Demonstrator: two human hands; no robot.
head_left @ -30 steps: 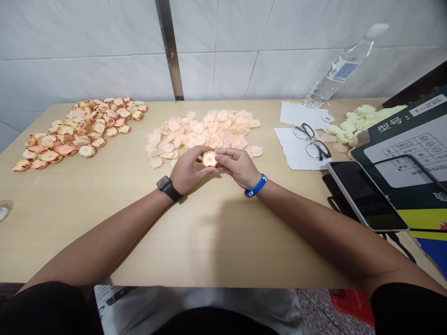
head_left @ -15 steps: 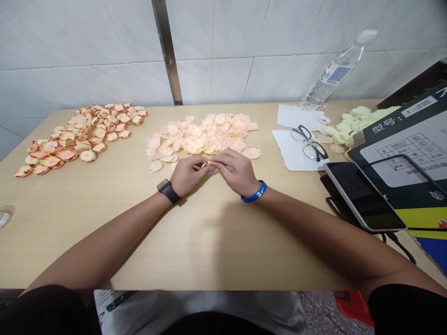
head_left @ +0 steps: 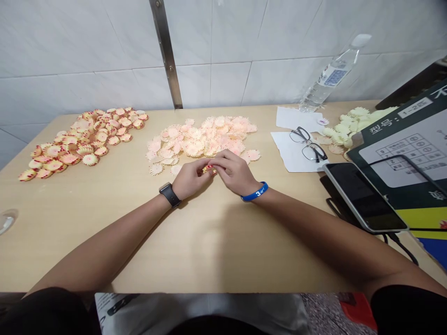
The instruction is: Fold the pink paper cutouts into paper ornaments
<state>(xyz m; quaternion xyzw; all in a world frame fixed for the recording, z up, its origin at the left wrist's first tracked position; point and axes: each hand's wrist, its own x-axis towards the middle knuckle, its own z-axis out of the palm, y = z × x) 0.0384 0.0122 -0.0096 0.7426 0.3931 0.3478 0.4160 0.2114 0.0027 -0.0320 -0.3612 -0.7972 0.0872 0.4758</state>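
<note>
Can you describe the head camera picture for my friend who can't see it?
The left hand and right hand pinch a small flower-shaped piece above a wooden table. Behind them lie a pale pink pile of flower shapes and a red-edged pile; glasses and a phone sit to the right.

Two scalloped paper-flower heaps [head_left: 84,142] [head_left: 199,142] are lying side by side on the wooden table [head_left: 70,232], eyeglasses [head_left: 308,145] resting on torn paper [head_left: 286,157] to their right.
</note>
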